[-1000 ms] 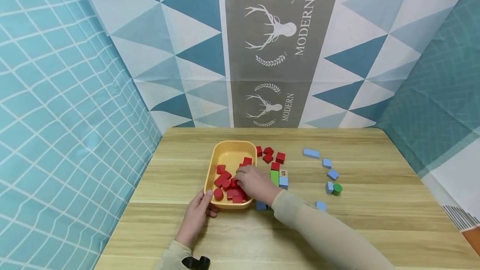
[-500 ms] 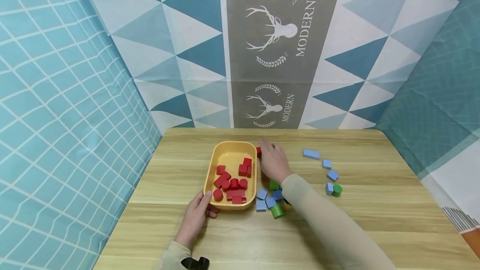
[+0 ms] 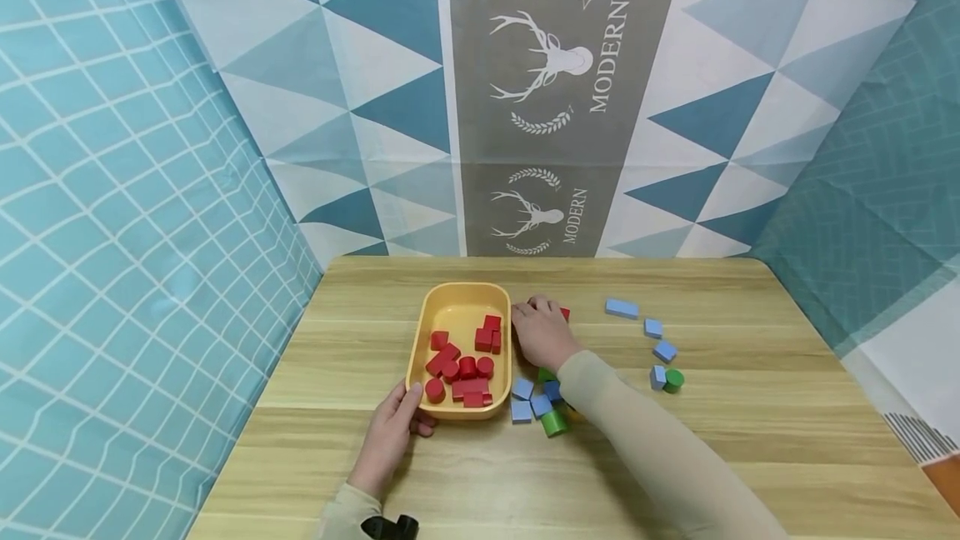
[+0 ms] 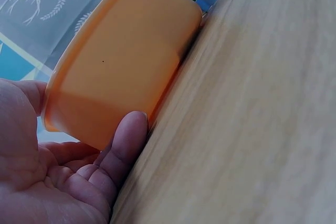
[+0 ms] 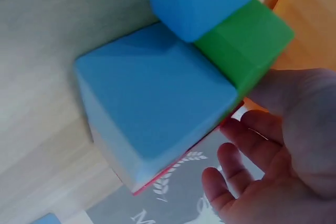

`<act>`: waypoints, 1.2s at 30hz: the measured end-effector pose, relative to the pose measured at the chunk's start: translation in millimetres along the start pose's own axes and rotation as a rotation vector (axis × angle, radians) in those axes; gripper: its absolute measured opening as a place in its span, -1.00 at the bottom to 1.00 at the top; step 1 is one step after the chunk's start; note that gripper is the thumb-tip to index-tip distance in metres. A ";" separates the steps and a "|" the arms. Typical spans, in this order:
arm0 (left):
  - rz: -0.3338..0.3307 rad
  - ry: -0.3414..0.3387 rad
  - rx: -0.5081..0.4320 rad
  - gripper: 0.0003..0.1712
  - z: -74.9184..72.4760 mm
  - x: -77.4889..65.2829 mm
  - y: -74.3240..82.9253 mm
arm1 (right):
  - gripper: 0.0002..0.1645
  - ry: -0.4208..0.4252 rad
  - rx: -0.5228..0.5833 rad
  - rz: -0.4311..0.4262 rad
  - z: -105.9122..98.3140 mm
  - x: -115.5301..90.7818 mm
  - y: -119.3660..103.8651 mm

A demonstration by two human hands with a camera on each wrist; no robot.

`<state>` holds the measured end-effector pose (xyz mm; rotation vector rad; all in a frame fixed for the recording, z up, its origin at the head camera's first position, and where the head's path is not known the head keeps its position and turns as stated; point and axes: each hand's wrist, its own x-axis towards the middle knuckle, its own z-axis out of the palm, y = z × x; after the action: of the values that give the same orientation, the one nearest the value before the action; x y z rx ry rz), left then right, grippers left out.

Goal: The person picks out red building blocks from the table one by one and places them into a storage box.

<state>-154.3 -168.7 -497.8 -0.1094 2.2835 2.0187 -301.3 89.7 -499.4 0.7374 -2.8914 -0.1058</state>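
A yellow plastic tray (image 3: 459, 298) stands on the table with several red blocks (image 3: 470, 390) inside, some round, some square-edged. My left hand (image 3: 393, 422) grips its near left corner, thumb at the rim and curled fingers against the outer wall (image 4: 121, 56). Just outside the tray's right side, my right hand (image 3: 542, 333) reaches down among loose blocks; one red block (image 3: 565, 313) shows past it. In the right wrist view its fingers are bent beside a green block (image 5: 249, 43) and a large-looking blue block (image 5: 157, 93); the thumb tip is hidden, and I cannot tell whether it pinches anything.
Light blue blocks (image 3: 521, 412) and a green cylinder (image 3: 553, 422) cluster by the tray's near right corner. Further right lie scattered blue blocks (image 3: 664, 350) and another green cylinder (image 3: 673, 380). A patterned cloth (image 3: 525, 107) hangs behind the wooden table (image 3: 337, 340).
My right hand has left the inside of the tray, gone to the loose blocks at its far right side, then come slightly nearer. The left hand keeps its grip on the tray.
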 end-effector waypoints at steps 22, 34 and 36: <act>0.017 0.016 0.011 -0.36 1.3 0.9 -2.9 | -0.89 0.110 0.185 -0.086 -8.6 -17.6 2.6; 0.015 0.025 0.011 -0.35 1.7 0.0 -2.5 | -0.70 0.167 0.637 0.168 -43.5 -15.5 -19.5; 0.016 0.022 0.007 -0.34 1.2 -0.2 -3.2 | -0.71 0.142 0.555 0.136 -37.2 -17.0 -27.2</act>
<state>-153.7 -167.9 -501.0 -0.1138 2.3114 2.0277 -267.6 72.9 -467.9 0.5839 -2.8303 0.7573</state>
